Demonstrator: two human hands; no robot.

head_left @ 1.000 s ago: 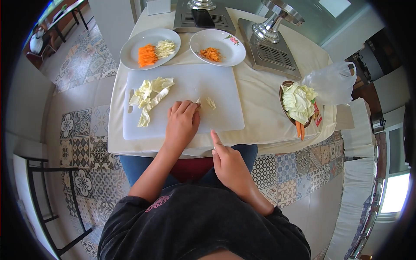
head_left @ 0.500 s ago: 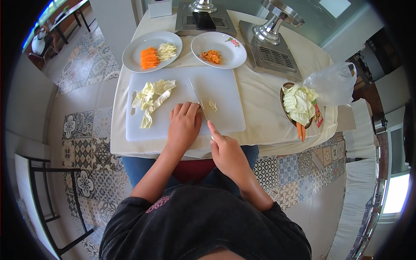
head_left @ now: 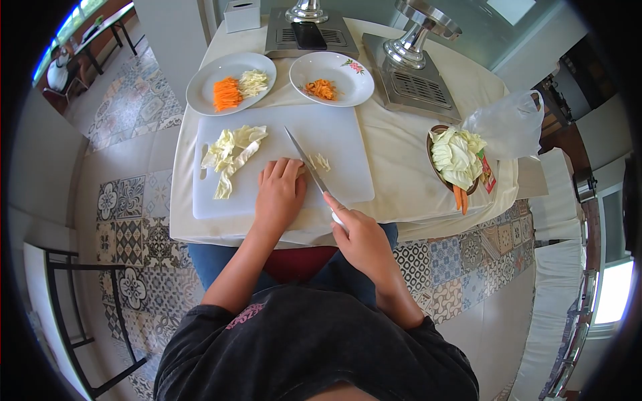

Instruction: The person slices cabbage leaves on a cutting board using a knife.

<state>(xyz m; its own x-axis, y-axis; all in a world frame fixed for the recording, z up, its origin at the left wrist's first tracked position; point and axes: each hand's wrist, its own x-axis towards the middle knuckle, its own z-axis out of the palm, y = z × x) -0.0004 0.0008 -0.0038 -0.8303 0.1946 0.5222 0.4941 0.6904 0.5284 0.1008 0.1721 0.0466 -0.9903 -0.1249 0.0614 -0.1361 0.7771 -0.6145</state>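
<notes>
My right hand [head_left: 364, 237] grips the white handle of a knife [head_left: 305, 158], its blade slanting up and to the left over the white cutting board [head_left: 267, 118]. Curled on the board, my left hand [head_left: 279, 194] presses down a piece of cabbage, mostly hidden under the fingertips beside the blade. Thin cabbage shreds [head_left: 321, 162] lie just right of the knife. Larger cabbage leaves [head_left: 231, 154] are heaped on the board's left part.
Behind the board, a plate [head_left: 200, 77] holds carrot and cabbage strips; a flowered plate [head_left: 358, 87] carries orange shreds. To the right are a bowl [head_left: 435, 170] with cabbage and carrots, a red packet [head_left: 489, 177] and a plastic bag [head_left: 508, 123]. A phone [head_left: 308, 36] rests on a metal stand [head_left: 341, 43].
The knife has tilted further left and its blade shows broader beside my left fingers. My right hand has shifted slightly right and down. The cut shreds look more spread.
</notes>
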